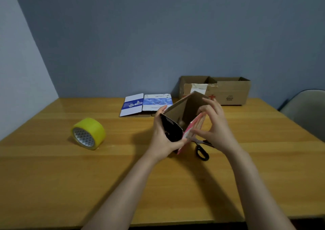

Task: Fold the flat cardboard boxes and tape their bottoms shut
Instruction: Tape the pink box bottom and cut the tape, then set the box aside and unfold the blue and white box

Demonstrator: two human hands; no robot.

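A small cardboard box (182,112), brown inside with a black face and a pink-and-white face, is held up over the middle of the table, partly opened into a tube. My left hand (161,138) grips its black left side from below. My right hand (214,124) pinches the pink right side, fingers over its top edge. A roll of yellow tape (88,133) lies on the table to the left. Black-handled scissors (202,150) lie just under the box, partly hidden by my right hand. A flat blue-and-white box (146,104) lies farther back.
Two open brown cardboard boxes (228,91) stand side by side at the back right of the wooden table (52,177), against the blue wall. A pale chair (307,110) stands beyond the table's right edge.
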